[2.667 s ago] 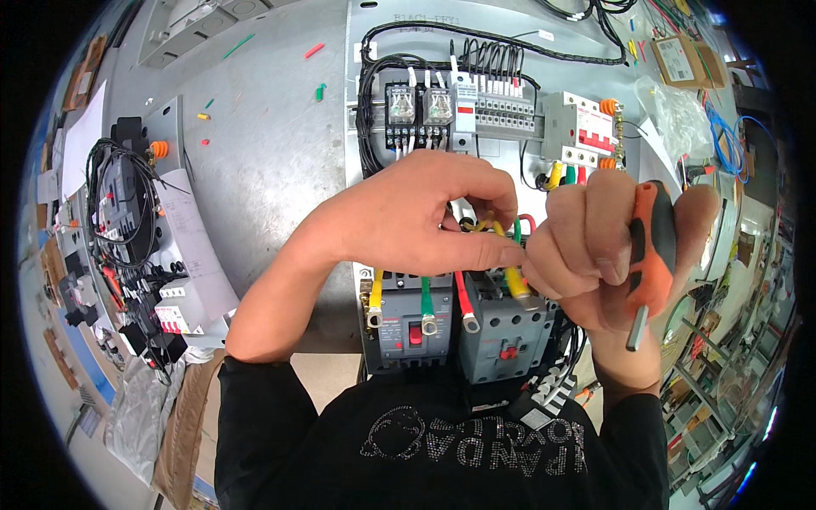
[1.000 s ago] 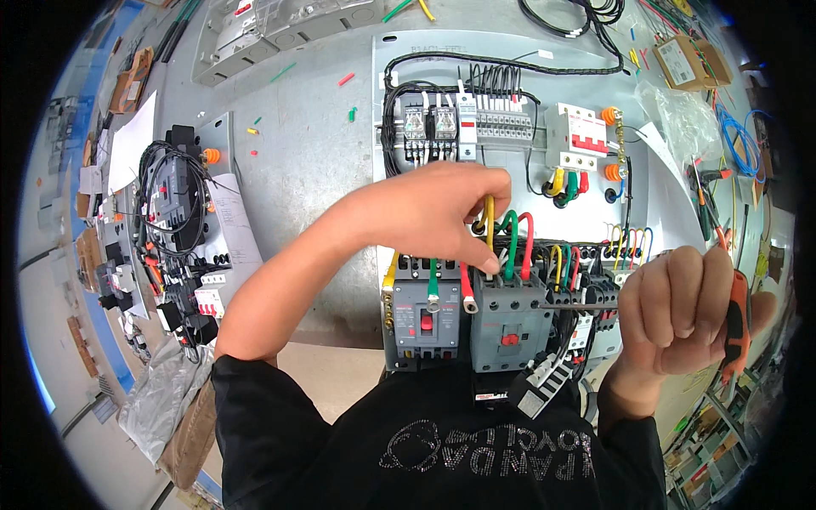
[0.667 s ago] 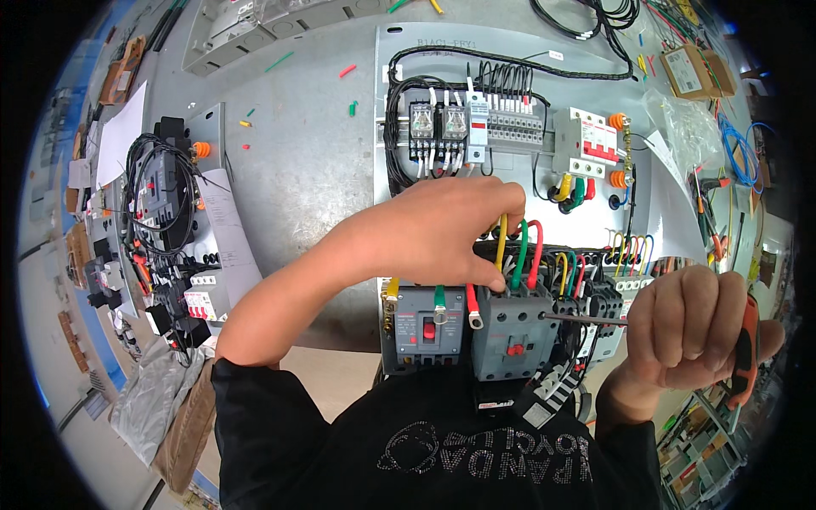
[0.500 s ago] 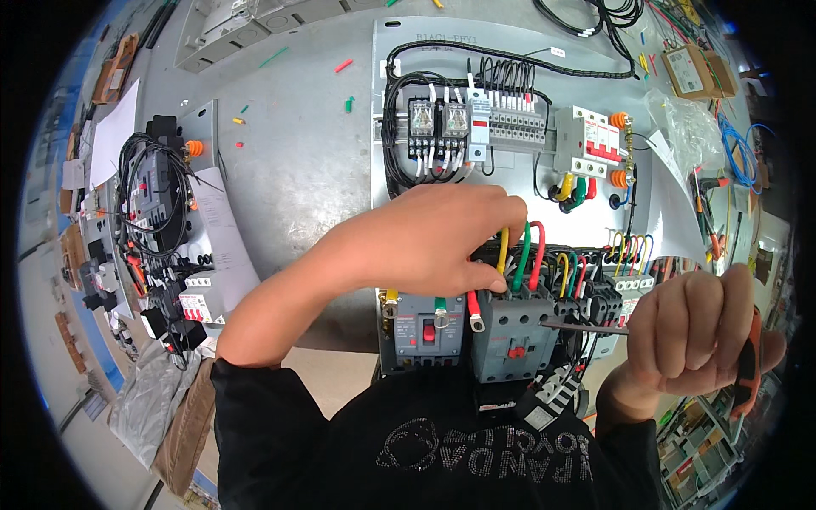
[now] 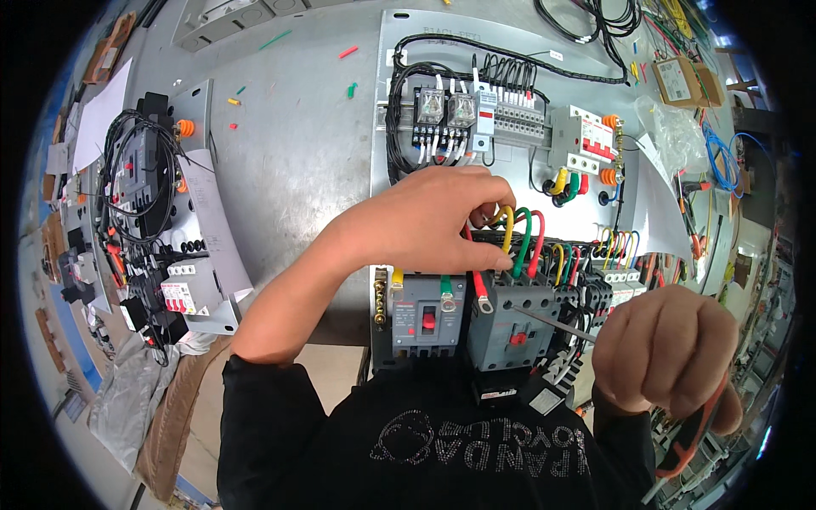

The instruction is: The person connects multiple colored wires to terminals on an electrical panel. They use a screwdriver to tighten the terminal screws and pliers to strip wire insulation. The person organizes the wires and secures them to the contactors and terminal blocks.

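My left hand (image 5: 425, 217) reaches over the grey contactor (image 5: 497, 327), thumb and fingers closed around a yellow wire (image 5: 508, 228) at its top terminals. Green (image 5: 525, 234) and red (image 5: 539, 238) wires enter beside it. My right hand (image 5: 667, 348) is a fist around a screwdriver (image 5: 557, 323); its thin metal shaft points left, the tip at the contactor's upper front. Below that fist juts an orange and black handle (image 5: 693, 438); whether it belongs to the same tool I cannot tell. A red wire with a ring lug (image 5: 483, 293) hangs between contactor and grey breaker (image 5: 425, 314).
The metal mounting plate (image 5: 637, 93) carries relays (image 5: 446, 109), terminal blocks (image 5: 518, 123) and a white breaker (image 5: 586, 140). Another wired assembly (image 5: 153, 195) lies at left. A cardboard box (image 5: 684, 82) and blue cable (image 5: 722, 157) sit at far right.
The right fist has moved left and down, its shaft tip sliding left across the contactor and the orange handle tilting. My left hand stays at the yellow wire, thumb slightly higher.
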`<control>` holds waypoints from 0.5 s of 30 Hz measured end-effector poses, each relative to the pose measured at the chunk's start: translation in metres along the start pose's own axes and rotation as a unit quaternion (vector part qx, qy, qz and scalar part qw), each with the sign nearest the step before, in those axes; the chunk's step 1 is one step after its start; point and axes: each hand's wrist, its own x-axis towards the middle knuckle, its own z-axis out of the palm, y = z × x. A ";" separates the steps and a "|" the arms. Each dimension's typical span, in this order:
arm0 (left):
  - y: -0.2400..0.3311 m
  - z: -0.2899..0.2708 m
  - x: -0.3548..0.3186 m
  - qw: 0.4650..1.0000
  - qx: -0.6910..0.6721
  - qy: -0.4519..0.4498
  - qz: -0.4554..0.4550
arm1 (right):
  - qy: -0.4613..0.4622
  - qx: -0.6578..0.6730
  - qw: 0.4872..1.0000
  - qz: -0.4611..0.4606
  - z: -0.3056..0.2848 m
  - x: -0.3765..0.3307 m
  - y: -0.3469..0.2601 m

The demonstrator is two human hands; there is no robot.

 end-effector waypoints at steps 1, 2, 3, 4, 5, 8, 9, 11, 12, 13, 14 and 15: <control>-0.004 0.002 -0.001 1.000 -0.003 0.013 0.014 | -0.005 0.000 1.000 -0.002 -0.002 0.000 0.005; -0.006 0.002 0.000 0.999 -0.008 0.019 0.033 | -0.004 -0.005 1.000 -0.006 -0.001 0.000 0.008; -0.007 0.002 0.001 0.999 -0.020 0.013 0.029 | -0.003 -0.009 1.000 -0.011 -0.001 0.000 0.012; -0.008 0.001 0.001 0.999 -0.031 0.007 0.026 | 0.004 -0.013 1.000 -0.008 0.001 -0.001 0.014; -0.007 0.000 0.000 0.999 -0.040 0.003 0.021 | 0.000 -0.020 1.000 -0.004 0.002 -0.001 0.016; -0.007 -0.003 -0.002 0.999 -0.017 -0.010 0.026 | -0.029 -0.061 0.998 0.008 0.003 0.003 0.018; -0.007 -0.004 -0.001 0.999 -0.015 -0.015 0.031 | -0.046 -0.099 0.994 0.030 0.003 0.004 0.013; -0.009 -0.006 0.002 0.999 -0.011 -0.024 0.039 | -0.072 -0.196 0.977 0.048 0.005 0.008 0.004; -0.010 -0.006 0.003 0.999 -0.013 -0.028 0.044 | -0.080 -0.255 0.962 0.046 0.009 0.011 0.000; -0.011 -0.007 0.004 0.998 -0.015 -0.033 0.049 | -0.088 -0.313 0.945 0.043 0.012 0.014 -0.005; -0.012 -0.008 0.004 0.998 -0.016 -0.034 0.052 | -0.129 -0.346 0.928 0.037 0.008 0.018 -0.010; -0.011 -0.009 0.004 0.998 -0.020 -0.039 0.046 | -0.136 -0.374 0.916 0.037 0.009 0.019 -0.015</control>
